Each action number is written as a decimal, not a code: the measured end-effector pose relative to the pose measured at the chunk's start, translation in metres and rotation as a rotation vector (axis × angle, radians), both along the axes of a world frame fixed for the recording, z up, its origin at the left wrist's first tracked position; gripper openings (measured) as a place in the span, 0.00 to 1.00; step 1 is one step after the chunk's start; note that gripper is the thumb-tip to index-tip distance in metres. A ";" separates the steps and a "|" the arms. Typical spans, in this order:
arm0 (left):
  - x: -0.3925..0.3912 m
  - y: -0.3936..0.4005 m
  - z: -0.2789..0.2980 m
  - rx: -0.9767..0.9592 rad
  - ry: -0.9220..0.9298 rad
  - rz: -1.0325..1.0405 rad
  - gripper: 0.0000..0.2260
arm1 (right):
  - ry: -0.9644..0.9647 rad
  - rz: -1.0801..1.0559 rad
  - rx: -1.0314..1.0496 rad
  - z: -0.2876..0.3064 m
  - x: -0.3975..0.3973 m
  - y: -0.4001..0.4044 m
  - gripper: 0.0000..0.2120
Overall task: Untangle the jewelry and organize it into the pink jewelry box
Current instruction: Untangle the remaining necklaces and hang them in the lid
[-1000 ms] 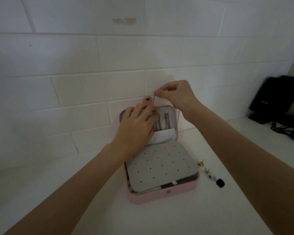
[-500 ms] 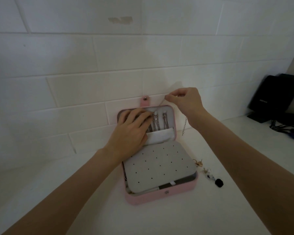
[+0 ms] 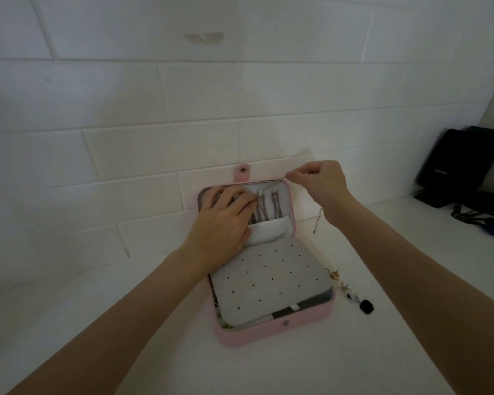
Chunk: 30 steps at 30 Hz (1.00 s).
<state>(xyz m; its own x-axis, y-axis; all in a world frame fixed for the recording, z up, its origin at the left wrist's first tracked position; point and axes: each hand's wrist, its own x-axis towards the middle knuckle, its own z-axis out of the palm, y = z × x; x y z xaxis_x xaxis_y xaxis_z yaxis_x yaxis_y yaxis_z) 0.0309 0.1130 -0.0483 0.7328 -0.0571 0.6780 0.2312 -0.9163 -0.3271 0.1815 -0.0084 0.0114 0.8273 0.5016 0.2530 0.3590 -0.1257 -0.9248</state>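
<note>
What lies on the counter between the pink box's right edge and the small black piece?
In the head view, small loose jewelry pieces lie in a short row between the pink jewelry box and the black piece.

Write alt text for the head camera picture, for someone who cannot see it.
A person's right hand pinches a thin chain taut beside the raised lid of an open pink jewelry box, while the left hand rests its fingers on the lid's necklace hooks. The box sits on a white counter against a tiled wall, small earrings lying just right of it.
</note>
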 end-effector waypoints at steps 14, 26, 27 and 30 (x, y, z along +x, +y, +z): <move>0.000 -0.002 -0.002 0.041 -0.005 0.012 0.18 | -0.329 -0.041 -0.089 0.009 -0.006 -0.004 0.04; 0.010 -0.008 0.009 -0.193 -0.187 -0.035 0.14 | -0.417 -0.002 -0.289 -0.036 -0.012 -0.014 0.03; 0.014 -0.011 0.011 -0.202 -0.195 -0.015 0.14 | -0.435 0.007 -0.292 -0.038 -0.014 -0.014 0.03; 0.025 -0.018 0.013 -0.174 -0.127 0.012 0.11 | -0.498 0.073 -0.247 -0.036 -0.018 -0.014 0.04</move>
<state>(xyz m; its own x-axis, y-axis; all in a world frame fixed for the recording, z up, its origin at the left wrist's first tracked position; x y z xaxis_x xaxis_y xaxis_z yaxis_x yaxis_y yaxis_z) 0.0556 0.0948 -0.0350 0.6404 0.0775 0.7641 0.2720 -0.9533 -0.1313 0.1631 -0.0220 -0.0242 0.5985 0.6472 0.4721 0.7610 -0.2754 -0.5874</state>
